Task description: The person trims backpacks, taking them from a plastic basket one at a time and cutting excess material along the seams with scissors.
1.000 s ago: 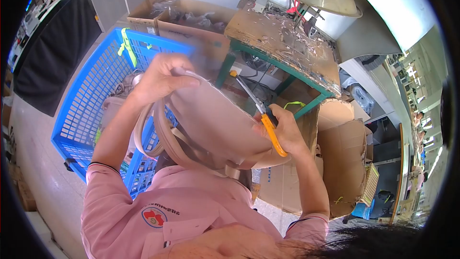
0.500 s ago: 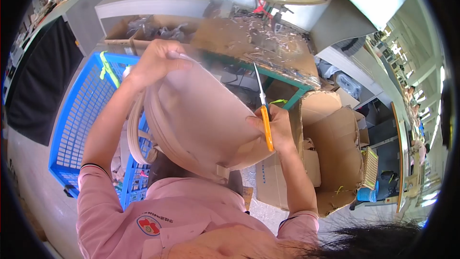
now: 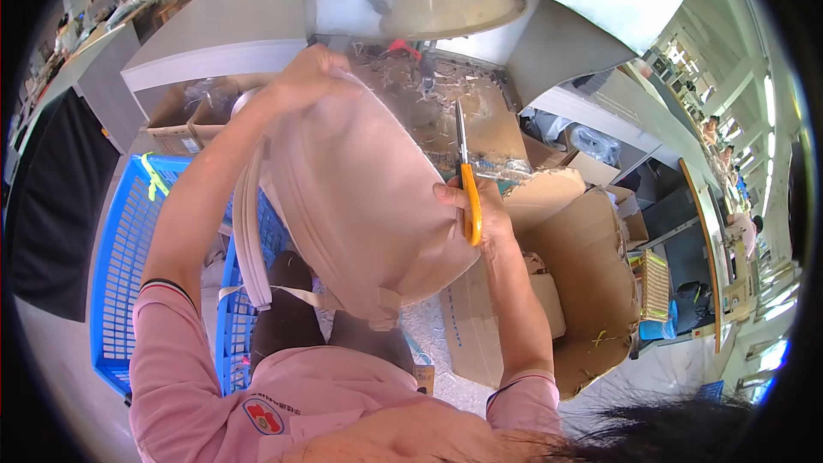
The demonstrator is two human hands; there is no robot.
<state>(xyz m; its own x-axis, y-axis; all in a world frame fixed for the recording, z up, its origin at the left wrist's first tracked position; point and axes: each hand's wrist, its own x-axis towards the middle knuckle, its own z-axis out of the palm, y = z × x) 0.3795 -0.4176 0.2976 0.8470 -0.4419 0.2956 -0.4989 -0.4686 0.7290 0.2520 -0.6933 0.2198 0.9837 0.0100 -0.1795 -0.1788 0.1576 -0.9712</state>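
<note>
A pale pinkish-beige bag (image 3: 360, 189) with long straps is held up in front of my body, tilted. My left hand (image 3: 313, 77) pinches its upper edge, thumb on the near face. On the other side, my right hand (image 3: 489, 210) keeps hold of scissors (image 3: 469, 193) with orange handles, their blades pointing up and away. The right thumb also presses against the bag's right edge. Below my left forearm hang the bag's straps (image 3: 247, 236). The fingers behind the bag are partly hidden.
A blue plastic basket (image 3: 129, 266) stands at the left. Ahead is a worn workbench (image 3: 480, 120) strewn with scraps, under a lamp-like hood (image 3: 454, 4). A large open cardboard box (image 3: 591, 266) sits at the right, and small cartons (image 3: 176, 116) line a shelf at back left.
The camera view has shifted, with the bench now farther left in view. Both hands still hold the bag, which has turned slightly; the scissors stay in the right hand, more upright.
</note>
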